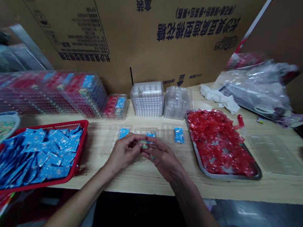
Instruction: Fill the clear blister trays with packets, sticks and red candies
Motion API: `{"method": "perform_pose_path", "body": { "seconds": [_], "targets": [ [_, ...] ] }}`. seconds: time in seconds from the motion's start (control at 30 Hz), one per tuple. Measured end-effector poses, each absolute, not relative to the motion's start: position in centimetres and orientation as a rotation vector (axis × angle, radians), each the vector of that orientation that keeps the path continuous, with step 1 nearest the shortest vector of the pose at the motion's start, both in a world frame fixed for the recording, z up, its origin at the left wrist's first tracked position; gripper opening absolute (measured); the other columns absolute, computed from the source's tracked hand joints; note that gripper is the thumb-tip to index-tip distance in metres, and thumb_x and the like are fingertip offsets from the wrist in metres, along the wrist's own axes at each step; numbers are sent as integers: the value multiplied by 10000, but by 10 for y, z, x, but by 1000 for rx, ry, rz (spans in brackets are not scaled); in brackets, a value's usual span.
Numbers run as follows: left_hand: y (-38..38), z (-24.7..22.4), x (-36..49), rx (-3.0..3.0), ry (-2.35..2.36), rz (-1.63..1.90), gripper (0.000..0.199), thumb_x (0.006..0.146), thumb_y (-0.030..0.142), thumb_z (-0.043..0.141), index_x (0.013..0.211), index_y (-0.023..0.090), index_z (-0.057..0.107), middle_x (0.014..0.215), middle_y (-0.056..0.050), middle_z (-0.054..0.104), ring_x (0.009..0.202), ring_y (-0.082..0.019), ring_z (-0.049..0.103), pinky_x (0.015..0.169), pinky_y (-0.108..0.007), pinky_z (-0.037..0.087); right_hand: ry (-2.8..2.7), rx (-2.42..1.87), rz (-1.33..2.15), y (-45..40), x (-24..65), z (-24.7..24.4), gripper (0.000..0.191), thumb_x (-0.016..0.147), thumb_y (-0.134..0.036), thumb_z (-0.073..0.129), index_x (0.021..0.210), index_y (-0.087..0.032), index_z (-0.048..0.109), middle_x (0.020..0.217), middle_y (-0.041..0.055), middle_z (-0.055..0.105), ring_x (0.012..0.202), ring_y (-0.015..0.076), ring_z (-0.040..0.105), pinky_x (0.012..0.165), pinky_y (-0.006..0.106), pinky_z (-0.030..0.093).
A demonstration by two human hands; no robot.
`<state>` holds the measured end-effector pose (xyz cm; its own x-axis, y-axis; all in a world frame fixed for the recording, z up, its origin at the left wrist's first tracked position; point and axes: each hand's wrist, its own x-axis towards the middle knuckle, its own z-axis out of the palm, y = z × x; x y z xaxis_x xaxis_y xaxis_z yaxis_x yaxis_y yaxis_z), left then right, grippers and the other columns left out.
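Fingertips of my left hand [125, 152] and my right hand [164, 158] meet over the middle of the table, pinching a small pale green piece [143, 144] between them. Beneath and around them lie clear plastic trays, one at the left [108, 143] and others at the middle and right. Small blue packets lie in these trays, one at the left [124, 132], one partly hidden behind my fingers [151, 134], and one at the right [179, 135]. Whether my right palm holds more pieces is unclear.
A red basket [82, 148] of blue packets and a white bowl [7, 116] of small pieces stand left. At right is a metal tray [216, 176] of red packets. Stacked clear trays [147, 99], filled packs [85, 90] and a large carton [139, 48] stand behind.
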<state>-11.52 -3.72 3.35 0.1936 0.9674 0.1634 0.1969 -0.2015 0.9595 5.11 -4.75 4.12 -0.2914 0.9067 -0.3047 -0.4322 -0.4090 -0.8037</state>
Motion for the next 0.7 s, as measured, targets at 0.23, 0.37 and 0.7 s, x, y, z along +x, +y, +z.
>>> {"method": "perform_pose_path", "body": {
  "seconds": [0.23,0.37,0.7],
  "targets": [
    [-43,32,-110,792,988,1154,394,645,287,877,996,153,758,894,-45,747,777,-119,651,774,-227,512,-1235,-1062,1446,-44,37,37,200,775,-356,656,856,-221,532,695,-40,507,631,127,451,560,256,322],
    [-44,35,-109,608,938,1182,346,617,149,880,938,116,755,863,-50,753,767,-100,678,757,-174,535,-1447,-1108,1247,-44,38,38,157,842,-299,552,978,-221,535,744,-10,561,669,161,525,602,282,366],
    [-43,25,-126,203,679,1028,308,767,4,602,1044,120,669,868,-70,702,706,-78,681,631,-106,554,-1340,-1026,1250,-49,46,57,154,856,-349,598,813,-239,497,654,-39,475,555,126,413,535,274,306]
  ]
}}
